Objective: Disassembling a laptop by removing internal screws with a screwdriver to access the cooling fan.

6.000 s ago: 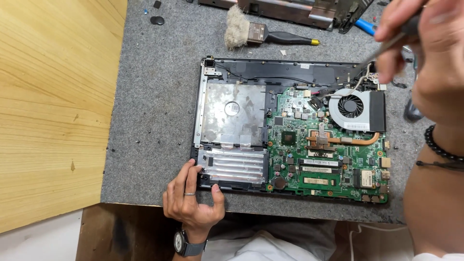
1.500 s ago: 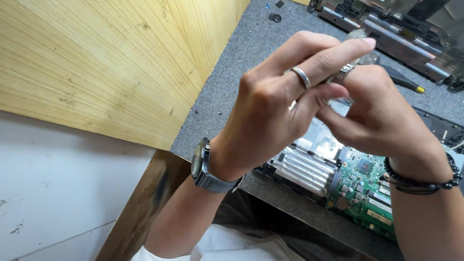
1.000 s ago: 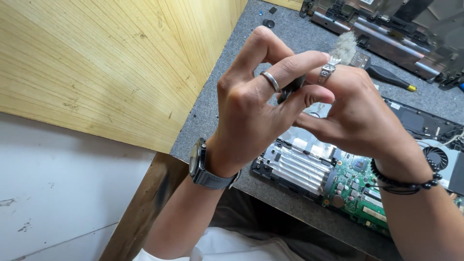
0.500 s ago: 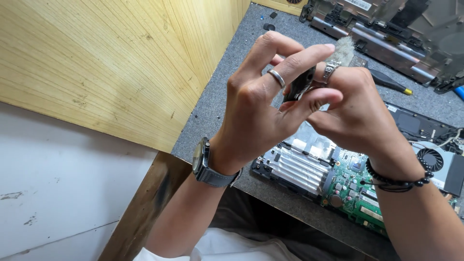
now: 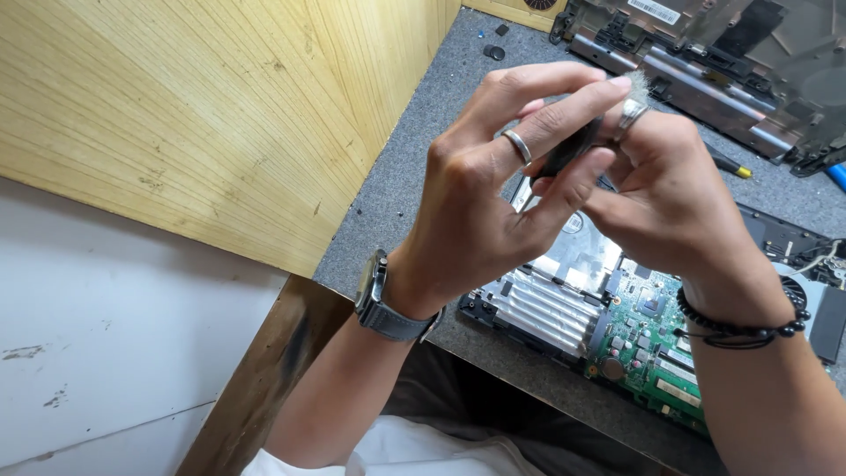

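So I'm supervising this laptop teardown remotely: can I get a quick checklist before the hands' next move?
1. Small dark part gripped by both hands: ok, left hand and right hand pinch it.
2. Part clear of the opened laptop: ok, held above it.
3. What the part is: cannot tell, fingers cover it.
4. Laptop fully on the grey mat: ok.
5. Yellow-tipped tool away from the hands: ok, lying on the mat.

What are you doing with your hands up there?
Both hands are raised above an opened laptop on a grey mat. The left hand and right hand pinch a small dark tool between the fingertips. The laptop's green board and fan lie bare below.
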